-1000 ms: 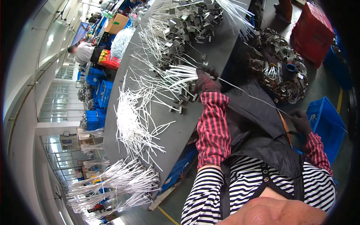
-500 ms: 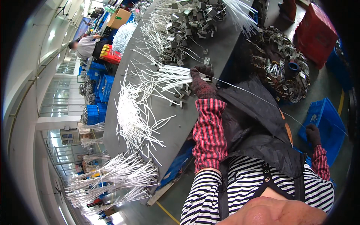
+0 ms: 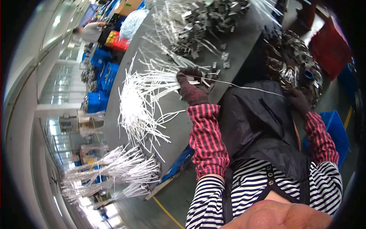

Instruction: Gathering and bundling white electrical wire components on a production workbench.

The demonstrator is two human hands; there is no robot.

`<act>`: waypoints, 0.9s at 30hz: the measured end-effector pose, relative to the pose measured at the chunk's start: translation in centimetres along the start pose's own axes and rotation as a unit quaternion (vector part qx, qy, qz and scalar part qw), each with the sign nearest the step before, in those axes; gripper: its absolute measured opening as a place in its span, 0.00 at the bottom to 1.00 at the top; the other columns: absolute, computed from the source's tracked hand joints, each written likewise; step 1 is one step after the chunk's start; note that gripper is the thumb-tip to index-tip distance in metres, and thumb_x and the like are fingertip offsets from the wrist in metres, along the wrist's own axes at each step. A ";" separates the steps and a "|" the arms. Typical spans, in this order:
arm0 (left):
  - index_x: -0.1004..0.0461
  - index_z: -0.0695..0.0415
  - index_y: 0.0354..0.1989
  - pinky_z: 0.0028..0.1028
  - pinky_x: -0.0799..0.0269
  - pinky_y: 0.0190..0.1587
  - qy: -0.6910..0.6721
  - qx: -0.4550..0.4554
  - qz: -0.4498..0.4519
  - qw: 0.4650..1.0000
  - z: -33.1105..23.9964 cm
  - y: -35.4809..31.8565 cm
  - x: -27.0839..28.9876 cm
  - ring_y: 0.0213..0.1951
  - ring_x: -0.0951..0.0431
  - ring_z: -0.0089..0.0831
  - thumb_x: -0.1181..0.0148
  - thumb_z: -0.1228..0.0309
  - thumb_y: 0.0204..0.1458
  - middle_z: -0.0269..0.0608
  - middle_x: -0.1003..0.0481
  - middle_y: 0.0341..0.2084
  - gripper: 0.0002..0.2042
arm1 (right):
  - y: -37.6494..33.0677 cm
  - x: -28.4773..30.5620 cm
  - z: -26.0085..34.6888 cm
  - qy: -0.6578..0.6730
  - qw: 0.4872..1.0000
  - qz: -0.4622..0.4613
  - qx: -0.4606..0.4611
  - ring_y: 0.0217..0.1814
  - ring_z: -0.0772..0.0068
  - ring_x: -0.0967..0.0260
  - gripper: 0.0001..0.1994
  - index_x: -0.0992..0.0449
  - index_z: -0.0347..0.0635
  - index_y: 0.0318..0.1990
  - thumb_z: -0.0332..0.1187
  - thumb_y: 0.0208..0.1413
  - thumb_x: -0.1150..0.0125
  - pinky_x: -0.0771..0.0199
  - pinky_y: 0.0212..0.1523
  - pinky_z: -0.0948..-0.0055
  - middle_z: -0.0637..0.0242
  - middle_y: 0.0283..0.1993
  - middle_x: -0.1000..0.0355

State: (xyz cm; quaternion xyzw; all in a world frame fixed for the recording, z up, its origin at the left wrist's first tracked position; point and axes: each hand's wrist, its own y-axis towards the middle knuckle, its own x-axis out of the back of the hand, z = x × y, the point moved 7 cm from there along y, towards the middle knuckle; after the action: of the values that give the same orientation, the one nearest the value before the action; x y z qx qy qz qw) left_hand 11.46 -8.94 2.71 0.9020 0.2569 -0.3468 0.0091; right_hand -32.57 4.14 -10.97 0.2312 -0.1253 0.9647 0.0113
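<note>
My left hand (image 3: 191,87), in a dark glove, is wrapped round a bundle of white cables (image 3: 164,77) above the grey table (image 3: 179,129). A single thin white cable (image 3: 248,88) runs from that hand across to my right hand (image 3: 298,100). The right hand, gloved as well, has its fingers closed at the cable's far end, in front of my black apron (image 3: 251,118). Left of the bundle lies a loose pile of white cables (image 3: 131,101). Small metal connector pieces (image 3: 225,57) lie on the table just beyond my left hand.
A heap of cables with metal ends (image 3: 207,23) covers the table's far part. Hanging cable bunches (image 3: 114,173) line its near left edge. A coiled cable heap (image 3: 295,57), a red container (image 3: 331,47) and a blue crate (image 3: 335,133) stand right. Another person (image 3: 91,32) is far left.
My right hand has moved up and inward from over the blue crate, and the cable span between my hands is shorter. My left hand has shifted slightly left, still gripping the bundle.
</note>
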 end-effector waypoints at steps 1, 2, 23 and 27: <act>0.26 0.55 0.39 0.31 0.22 0.34 0.004 -0.002 -0.042 0.999 -0.9 0.5 0.7 0.29 0.23 0.30 0.47 0.59 0.63 0.35 0.23 0.30 0.12 | -0.5 1.3 -1.4 -0.020 0.999 -0.028 -0.002 0.36 0.72 0.28 0.13 0.24 0.38 0.42 0.33 0.49 0.40 0.27 0.39 0.70 0.65 0.33 0.26; 0.26 0.55 0.39 0.31 0.22 0.34 -0.015 0.012 -0.053 0.998 -1.2 0.9 0.9 0.29 0.23 0.30 0.47 0.59 0.63 0.35 0.23 0.30 0.12 | -1.4 2.4 -3.0 -0.003 1.000 -0.023 -0.008 0.31 0.74 0.30 0.12 0.24 0.39 0.40 0.32 0.49 0.41 0.29 0.33 0.72 0.67 0.31 0.27; 0.27 0.53 0.41 0.31 0.24 0.33 0.009 0.006 -0.054 0.998 -1.4 0.3 -0.5 0.30 0.23 0.31 0.46 0.60 0.62 0.35 0.23 0.32 0.10 | -10.6 9.5 -15.2 0.055 0.970 -0.082 -0.223 0.19 0.81 0.41 0.13 0.26 0.42 0.43 0.31 0.48 0.43 0.39 0.19 0.75 0.72 0.27 0.33; 0.27 0.55 0.42 0.30 0.24 0.35 0.041 0.045 0.040 0.997 1.5 -1.7 -1.6 0.33 0.22 0.30 0.51 0.61 0.65 0.36 0.23 0.33 0.11 | -7.2 4.5 -9.2 0.063 0.986 -0.027 -0.151 0.28 0.78 0.33 0.16 0.27 0.40 0.50 0.30 0.52 0.45 0.32 0.27 0.75 0.69 0.34 0.28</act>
State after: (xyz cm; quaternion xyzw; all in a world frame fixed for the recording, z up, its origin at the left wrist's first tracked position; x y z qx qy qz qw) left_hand 8.73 -8.46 2.90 0.9244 0.2049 -0.3204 -0.0279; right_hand -40.07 13.22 -15.16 0.1688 -0.2622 0.9468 0.0795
